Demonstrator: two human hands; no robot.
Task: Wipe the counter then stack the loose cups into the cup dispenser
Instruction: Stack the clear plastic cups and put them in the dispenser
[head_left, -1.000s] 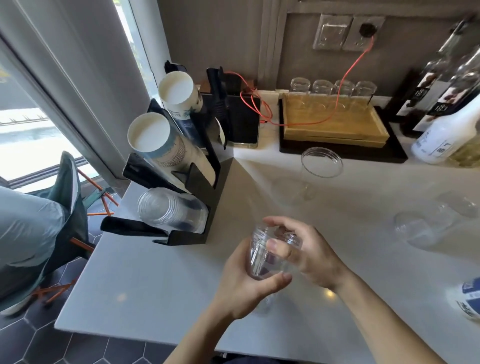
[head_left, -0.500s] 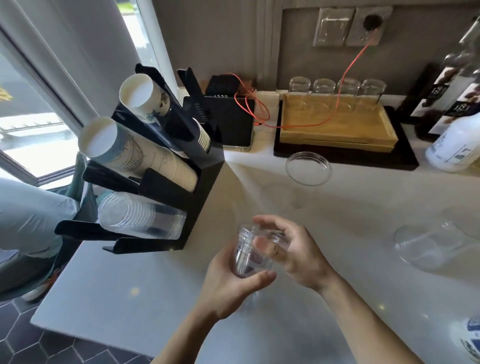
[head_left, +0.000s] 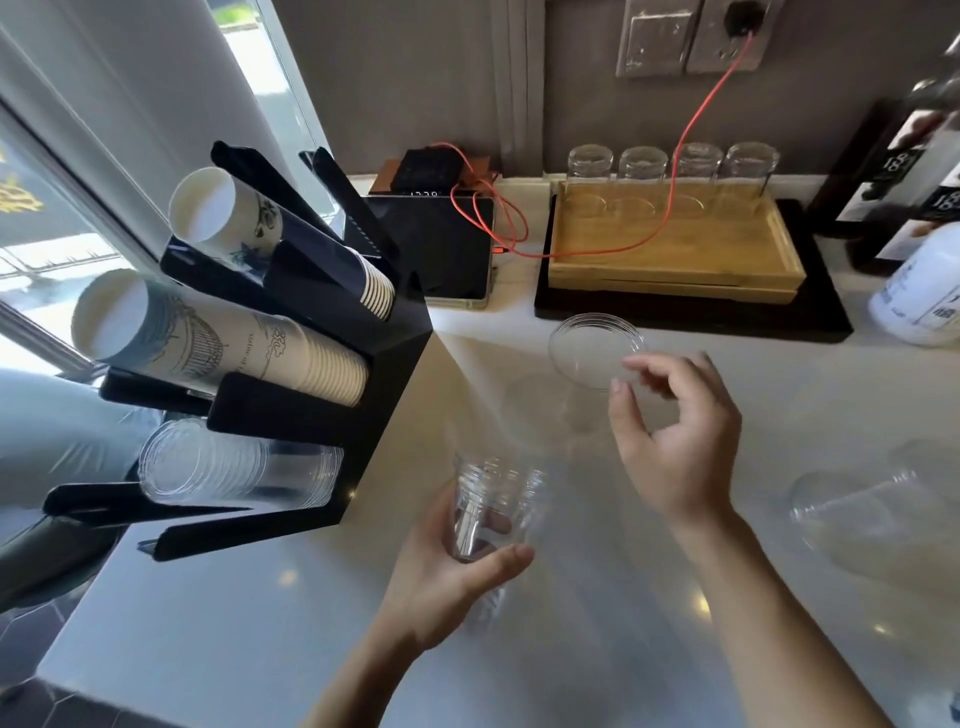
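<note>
Clear cups (head_left: 493, 504) nested, gripped in left hand (head_left: 447, 566) above counter (head_left: 218, 613), right of cup dispenser (head_left: 322, 415). Right hand (head_left: 675, 441) empty, fingers loosely curled, near upright cup (head_left: 597, 358). Another cup (head_left: 852, 509) lay sideways, far right.

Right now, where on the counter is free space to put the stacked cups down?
Bare counter lies in front of the cup dispenser, left of the left hand holding the clear cups. It is crowded near the right hand: one standing cup, one lying cup.
</note>
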